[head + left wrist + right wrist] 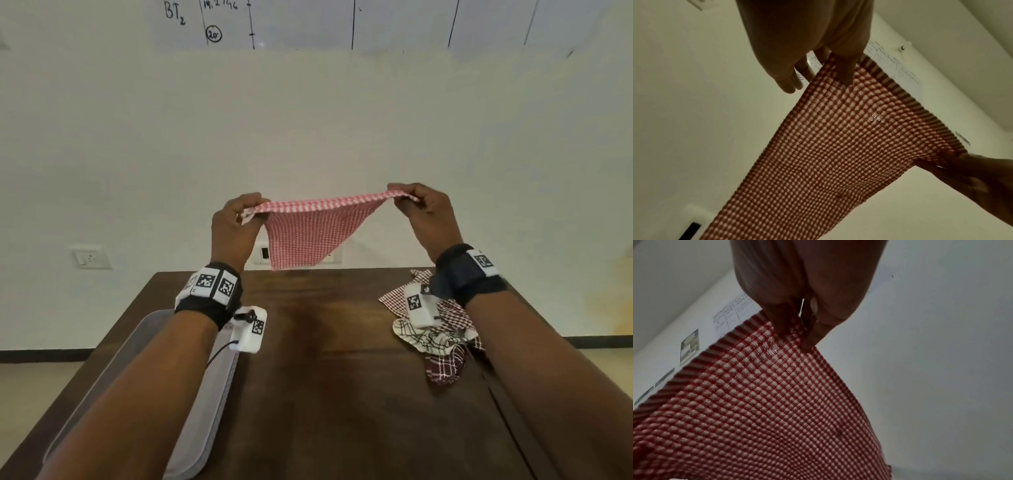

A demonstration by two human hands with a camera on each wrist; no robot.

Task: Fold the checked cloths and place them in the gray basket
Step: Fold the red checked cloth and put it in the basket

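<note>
A red-and-white checked cloth (308, 229) hangs in the air above the far edge of the table, stretched between both hands. My left hand (239, 219) pinches its left top corner and my right hand (416, 205) pinches its right top corner. The cloth (838, 146) droops to a point below its striped upper edge. In the left wrist view my left hand (838, 71) holds one corner, with the right hand at the lower right. My right hand (797, 331) pinches the cloth (766, 418) in the right wrist view. The gray basket (209, 404) lies at the table's left, under my left forearm.
A pile of other checked cloths (442, 335) lies on the right side of the dark wooden table (325, 394). A white wall with sockets (90, 257) stands behind the table. A whiteboard (308, 20) hangs higher up.
</note>
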